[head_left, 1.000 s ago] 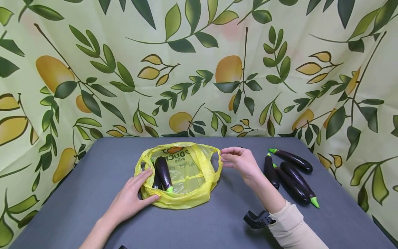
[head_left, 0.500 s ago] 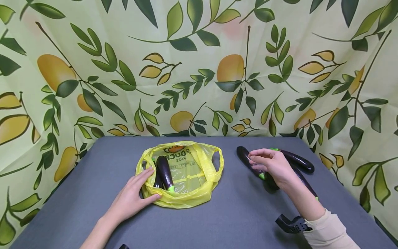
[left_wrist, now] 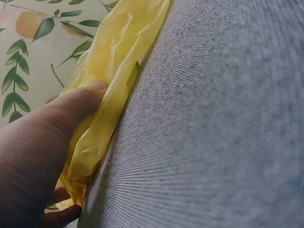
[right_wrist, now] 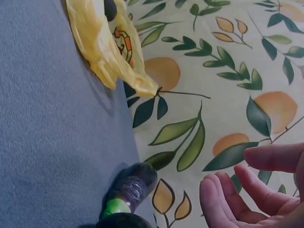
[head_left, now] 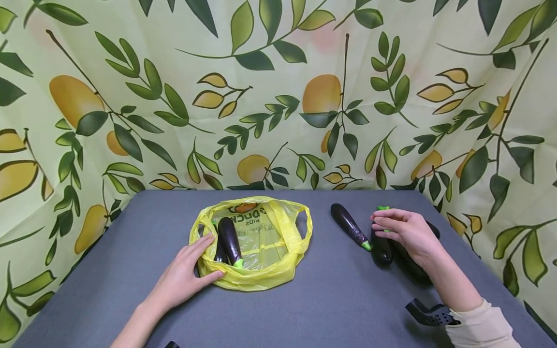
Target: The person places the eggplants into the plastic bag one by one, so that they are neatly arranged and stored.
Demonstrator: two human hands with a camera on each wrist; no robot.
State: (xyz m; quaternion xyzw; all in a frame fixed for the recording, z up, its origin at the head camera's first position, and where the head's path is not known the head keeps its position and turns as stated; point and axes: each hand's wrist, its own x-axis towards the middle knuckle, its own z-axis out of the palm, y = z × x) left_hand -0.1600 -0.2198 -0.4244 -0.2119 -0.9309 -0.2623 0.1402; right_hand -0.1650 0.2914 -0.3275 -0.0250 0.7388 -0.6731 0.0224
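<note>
In the head view a yellow plastic bag (head_left: 270, 280) lies on the table with its mouth wide apart. Two dark eggplants (head_left: 228, 239) are inside, at its left. My left hand (head_left: 184, 270) rests on the bag's left side, thumb and fingers spread along the rim; the left wrist view shows the thumb (left_wrist: 78, 107) against the yellow plastic. My right hand (head_left: 406, 234) hovers over the loose eggplants (head_left: 381, 249) on the right, fingers loosely bent and holding nothing. It partly covers several of them. One separate eggplant (head_left: 348, 224) lies left of that hand, green stem toward me.
The grey table (head_left: 304, 319) runs back to a curtain (head_left: 278, 121) printed with leaves and fruit. A black wrist mount (head_left: 431, 314) sticks out beside the right sleeve (head_left: 480, 324).
My right hand has left the bag's right handle and moved right, over the loose eggplants. My left hand and the bag have stayed in place.
</note>
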